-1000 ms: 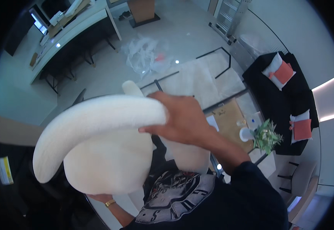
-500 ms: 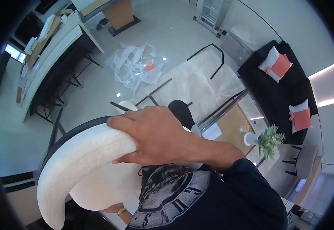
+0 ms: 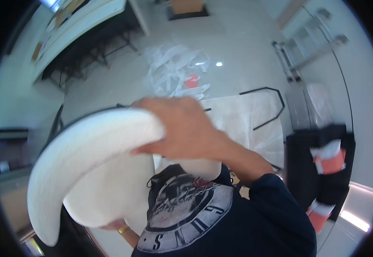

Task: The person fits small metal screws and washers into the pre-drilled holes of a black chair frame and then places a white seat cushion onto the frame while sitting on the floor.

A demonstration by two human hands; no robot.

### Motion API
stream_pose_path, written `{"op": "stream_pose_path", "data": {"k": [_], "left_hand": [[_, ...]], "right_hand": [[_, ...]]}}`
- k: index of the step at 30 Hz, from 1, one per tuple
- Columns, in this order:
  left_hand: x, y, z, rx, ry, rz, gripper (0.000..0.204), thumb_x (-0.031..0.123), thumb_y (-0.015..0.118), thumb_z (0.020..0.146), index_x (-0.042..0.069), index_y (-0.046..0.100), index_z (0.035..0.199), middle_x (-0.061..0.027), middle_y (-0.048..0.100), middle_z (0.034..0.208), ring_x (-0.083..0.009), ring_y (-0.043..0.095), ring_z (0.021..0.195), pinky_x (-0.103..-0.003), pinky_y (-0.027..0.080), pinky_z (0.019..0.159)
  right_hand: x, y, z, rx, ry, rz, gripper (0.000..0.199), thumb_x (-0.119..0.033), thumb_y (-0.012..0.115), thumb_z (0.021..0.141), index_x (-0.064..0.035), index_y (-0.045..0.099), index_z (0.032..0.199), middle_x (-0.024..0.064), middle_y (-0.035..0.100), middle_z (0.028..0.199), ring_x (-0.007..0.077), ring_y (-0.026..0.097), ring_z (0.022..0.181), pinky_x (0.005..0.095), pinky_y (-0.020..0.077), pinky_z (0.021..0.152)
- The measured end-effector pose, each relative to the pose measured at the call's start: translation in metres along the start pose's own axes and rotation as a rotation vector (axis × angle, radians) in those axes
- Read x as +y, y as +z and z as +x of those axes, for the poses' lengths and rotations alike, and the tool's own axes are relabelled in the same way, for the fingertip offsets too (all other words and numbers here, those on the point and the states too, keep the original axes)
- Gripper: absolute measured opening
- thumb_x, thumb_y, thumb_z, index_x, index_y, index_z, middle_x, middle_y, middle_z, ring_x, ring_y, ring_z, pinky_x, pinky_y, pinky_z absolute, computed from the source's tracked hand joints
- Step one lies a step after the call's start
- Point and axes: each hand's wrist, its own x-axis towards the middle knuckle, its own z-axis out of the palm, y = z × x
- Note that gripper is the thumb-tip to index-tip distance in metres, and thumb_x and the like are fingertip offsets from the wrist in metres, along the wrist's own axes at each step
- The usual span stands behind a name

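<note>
I hold a white upholstered chair (image 3: 96, 147) with a thick curved backrest and a dark outer edge. My right hand (image 3: 182, 126) is closed over the top of the backrest, thumb on its inner side and fingers over the outside. Lower down, my left hand (image 3: 112, 225), with a gold band at the wrist, is at the edge of the white seat (image 3: 109, 192). Its fingers are mostly hidden beneath the seat. Dark legs stick out past the backrest, partly covered by it.
Crumpled clear plastic (image 3: 173, 70) lies on the floor ahead, beside a pale sheet (image 3: 246, 124) with a black bent frame (image 3: 281, 100) over it. A stepladder (image 3: 308, 43) leans at the right wall, above a black sofa (image 3: 300, 171). A long counter (image 3: 83, 34) with stools stands at far left.
My view has turned to the right, and the room is blurred. The chair sits slightly further left and higher in the picture, with both hands still on it.
</note>
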Motion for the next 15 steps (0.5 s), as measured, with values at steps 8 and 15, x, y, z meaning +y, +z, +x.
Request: {"op": "stream_pose_path", "data": {"k": [8, 15], "left_hand": [[0.022, 0.086, -0.132, 0.184, 0.155, -0.012, 0.091, 0.074, 0.03, 0.099, 0.007, 0.028, 0.161, -0.0158, 0.03, 0.165, -0.0359, 0.032, 0.15, -0.051, 0.029, 0.123], [-0.039, 0.117, -0.263, 0.431, 0.229, -0.073, 0.087, 0.07, 0.034, 0.1, 0.003, 0.037, 0.156, -0.0154, 0.044, 0.157, -0.0324, 0.044, 0.143, -0.045, 0.034, 0.12]], "right_hand": [[0.122, -0.145, 0.088, -0.094, 0.172, 0.274, 0.059, -0.028, 0.089, 0.074, 0.0026, 0.066, 0.118, 0.018, 0.076, 0.098, 0.0265, 0.075, 0.089, 0.0371, 0.058, 0.082], [0.19, -0.2, 0.111, -0.193, 0.192, 0.215, 0.065, -0.029, 0.09, 0.072, 0.0015, 0.064, 0.124, 0.0156, 0.073, 0.103, 0.0247, 0.072, 0.09, 0.037, 0.0568, 0.084]]}}
